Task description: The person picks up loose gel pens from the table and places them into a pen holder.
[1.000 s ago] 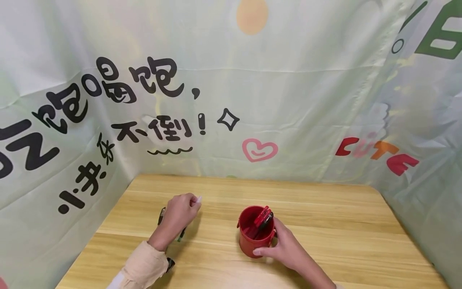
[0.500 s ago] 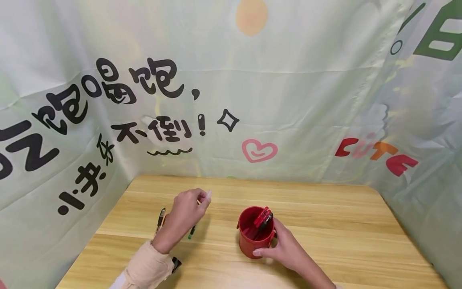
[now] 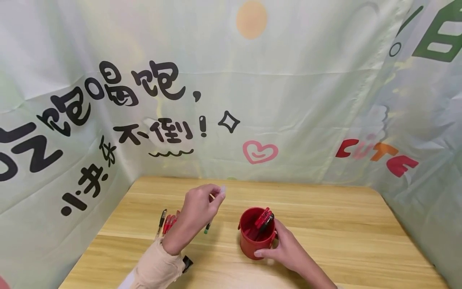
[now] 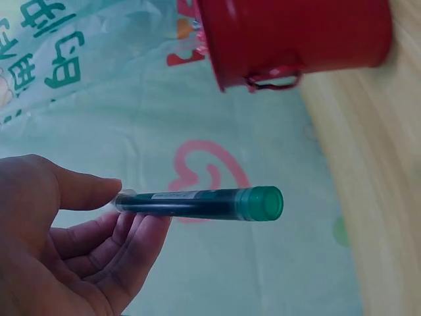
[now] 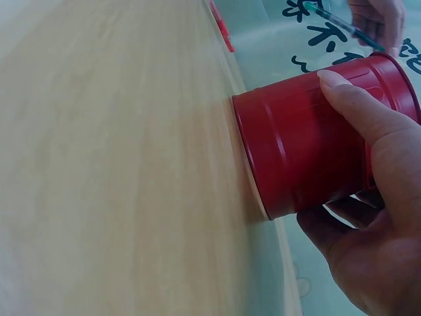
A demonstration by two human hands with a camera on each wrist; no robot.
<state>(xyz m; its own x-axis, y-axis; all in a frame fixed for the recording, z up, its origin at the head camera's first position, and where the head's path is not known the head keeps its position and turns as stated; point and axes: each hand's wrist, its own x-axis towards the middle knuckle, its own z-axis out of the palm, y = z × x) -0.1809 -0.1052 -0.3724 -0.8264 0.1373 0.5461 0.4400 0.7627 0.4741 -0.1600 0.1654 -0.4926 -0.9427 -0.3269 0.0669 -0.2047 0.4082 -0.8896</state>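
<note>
My left hand [image 3: 200,208] pinches a green pen [image 4: 197,204] between thumb and fingers, raised over the table left of the red bucket. The pen's green end plug points away from the palm in the left wrist view. My right hand [image 3: 288,247] grips the small red bucket [image 3: 249,245] from its right side, the thumb lying along the front wall. The bucket stands upright, with red and black pens [image 3: 264,218] leaning against the right of its rim. A small side loop [image 4: 276,80] shows on its wall.
Left of the left forearm, a black pen [image 3: 162,220] and several red pens [image 3: 167,224] lie on the wooden table [image 3: 343,233]. A small black object [image 3: 187,263] shows beside the left sleeve. A printed cloth [image 3: 306,104] closes off the table's back and sides.
My left hand has moved right and slightly away with the green pen, nearer the bucket, uncovering the red pens on the table. My right hand and the bucket have stayed in place.
</note>
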